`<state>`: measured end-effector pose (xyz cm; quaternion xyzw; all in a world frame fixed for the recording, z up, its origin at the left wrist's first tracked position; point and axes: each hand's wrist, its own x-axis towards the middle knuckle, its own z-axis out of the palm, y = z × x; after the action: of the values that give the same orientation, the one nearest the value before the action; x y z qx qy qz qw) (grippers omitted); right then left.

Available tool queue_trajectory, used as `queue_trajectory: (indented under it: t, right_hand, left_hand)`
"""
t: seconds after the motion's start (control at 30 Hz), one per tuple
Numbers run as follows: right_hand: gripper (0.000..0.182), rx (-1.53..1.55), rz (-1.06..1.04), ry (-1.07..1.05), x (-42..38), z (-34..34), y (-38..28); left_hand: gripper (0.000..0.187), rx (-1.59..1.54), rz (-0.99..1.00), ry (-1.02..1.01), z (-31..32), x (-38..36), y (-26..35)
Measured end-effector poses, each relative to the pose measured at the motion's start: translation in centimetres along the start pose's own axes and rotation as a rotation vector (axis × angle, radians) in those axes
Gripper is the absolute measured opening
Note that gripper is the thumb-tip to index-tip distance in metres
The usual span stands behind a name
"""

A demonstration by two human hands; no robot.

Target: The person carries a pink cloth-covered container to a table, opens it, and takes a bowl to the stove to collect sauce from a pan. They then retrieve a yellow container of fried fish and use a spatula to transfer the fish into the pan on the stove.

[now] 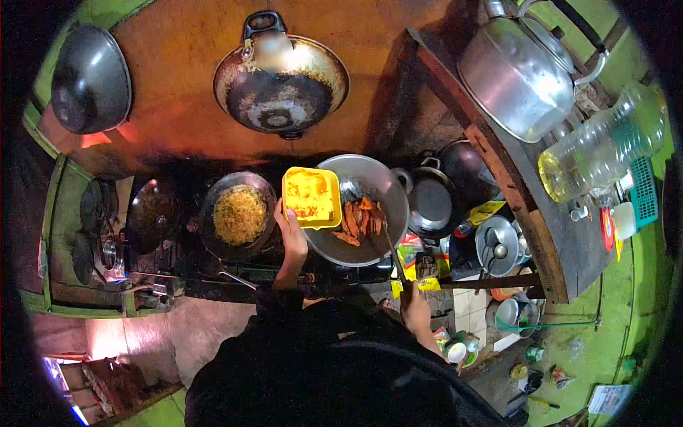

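My left hand (pixel 291 240) grips the side of a square yellow plastic container (pixel 313 223), tilted so its inside shows, smeared with orange-red sauce. The container is over the left part of a large grey wok (pixel 331 252). Reddish-orange strips of food (pixel 366 219) lie in the wok, to the right of the container. My right hand (pixel 415 307) is closed round the handle of a long cooking utensil, likely a spatula (pixel 396 260). Its far end reaches into the wok by the strips, and its tip is hard to make out.
Left of the wok stands a frying pan (pixel 269 191) of yellowish-brown food (pixel 240 215). Dark pans (pixel 431 199) sit close on the right. A wooden shelf (pixel 526 213) carries a kettle (pixel 523 78) and an oil bottle (pixel 590 153). Two woks (pixel 281 85) hang on the wall.
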<state>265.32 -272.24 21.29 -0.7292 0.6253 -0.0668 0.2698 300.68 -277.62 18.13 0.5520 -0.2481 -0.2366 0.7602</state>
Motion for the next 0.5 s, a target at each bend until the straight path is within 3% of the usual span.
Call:
queue_trajectory:
  t: [0.1, 0.17, 0.2, 0.37, 0.5]
  right_hand:
    - [0.044, 0.166, -0.069, 0.076, 0.6, 0.5, 1.1]
    - [0.028, 0.606, 0.019, -0.05, 0.4, -1.1, 0.2]
    - [0.02, 0.94, 0.209, -0.218, 0.1, -2.7, -0.9]
    - [0.013, 1.217, 0.362, -0.43, -1.1, -7.6, -2.0]
    - [0.02, 0.986, 0.257, -0.489, -1.5, -12.1, -2.4]
  left_hand:
    - [0.048, 0.014, 0.031, -0.02, 0.5, 0.1, 0.8]
    - [0.049, 0.028, 0.03, -0.043, -0.1, 0.5, -0.2]
    - [0.051, -0.017, -0.007, -0.039, 0.1, 0.3, 0.0]
    - [0.051, 0.01, -0.024, -0.094, 0.6, 0.0, 2.3]
    - [0.049, 0.045, -0.029, -0.214, 0.8, 0.4, 3.9]
